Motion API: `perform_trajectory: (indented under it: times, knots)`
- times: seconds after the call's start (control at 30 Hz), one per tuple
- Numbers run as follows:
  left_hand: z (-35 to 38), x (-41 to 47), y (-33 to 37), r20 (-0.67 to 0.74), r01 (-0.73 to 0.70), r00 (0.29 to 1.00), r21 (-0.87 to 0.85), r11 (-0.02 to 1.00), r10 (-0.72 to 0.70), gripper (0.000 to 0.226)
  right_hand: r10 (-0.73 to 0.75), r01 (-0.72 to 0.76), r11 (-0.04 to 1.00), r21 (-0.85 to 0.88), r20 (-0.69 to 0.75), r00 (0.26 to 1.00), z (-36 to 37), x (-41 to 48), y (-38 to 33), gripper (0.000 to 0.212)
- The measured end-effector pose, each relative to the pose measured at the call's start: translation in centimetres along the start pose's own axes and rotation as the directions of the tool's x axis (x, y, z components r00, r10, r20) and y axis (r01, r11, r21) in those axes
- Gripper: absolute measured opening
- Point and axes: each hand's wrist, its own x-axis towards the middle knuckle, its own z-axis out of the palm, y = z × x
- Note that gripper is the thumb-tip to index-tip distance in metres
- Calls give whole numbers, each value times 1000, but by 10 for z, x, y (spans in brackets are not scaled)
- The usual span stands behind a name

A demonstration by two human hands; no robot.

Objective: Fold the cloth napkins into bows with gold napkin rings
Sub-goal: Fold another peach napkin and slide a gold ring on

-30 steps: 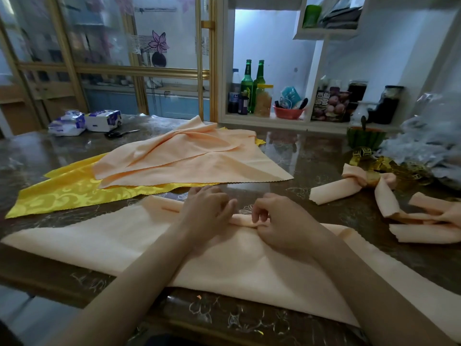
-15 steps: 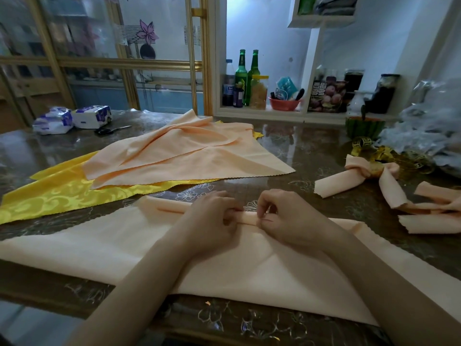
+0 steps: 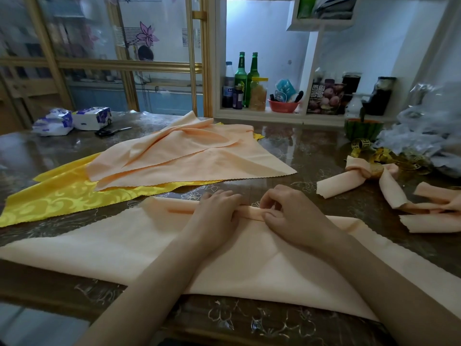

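The peach napkin (image 3: 249, 265) lies as a wide triangle on the glossy table (image 3: 311, 151), with its far tip turned into a narrow roll that runs under both sets of fingers. The left hand (image 3: 214, 218) sits knuckles-up on the roll, its fingers curled down over it. The right hand (image 3: 293, 216) is just beside it, thumb and bent fingers pinching the same roll, and the two hands nearly touch. Both forearms reach in from the near edge across the napkin's flat part. To the right, well apart from the hands, a finished bow (image 3: 349, 181) lies with a gold napkin ring (image 3: 376, 170) round its middle. A second folded napkin (image 3: 434, 213) lies near it at the frame edge, and behind them is a heap of loose gold rings (image 3: 384, 153). Beyond the hands, unfolded peach napkins (image 3: 189, 156) rest on a yellow cloth (image 3: 57, 196). On the shelf behind, a red bowl (image 3: 283, 107) holds dark-handled utensils and a blue packet, and a jar (image 3: 258, 94) with a yellow lid holds something pale yellow.
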Motion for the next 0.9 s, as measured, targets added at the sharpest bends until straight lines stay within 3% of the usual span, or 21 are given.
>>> perform_trajectory:
  times: [0.2,0.33,0.47,0.57,0.73,0.9]
  knots:
    - [-4,-5,1,-48,7,999,-107,994,-12,17,43,-47,994,101,41,998,-4,1,-1,5]
    - [-1,-1,2,1,85,996,-91,992,-85,25,72,-83,984,160,72,995,-4,1,-1,14]
    - [3,4,2,18,153,988,-24,988,-152,26,101,-118,970,213,91,991,-3,3,0,7]
    - [6,3,3,2,189,982,-16,982,-189,12,112,-140,969,201,147,983,-5,5,1,6]
    - [2,-1,1,51,120,992,-8,993,-119,32,139,-171,979,110,248,959,-12,1,5,17]
    - [0,-1,0,26,78,997,-4,997,-77,28,45,-48,999,14,144,988,-9,-1,0,15]
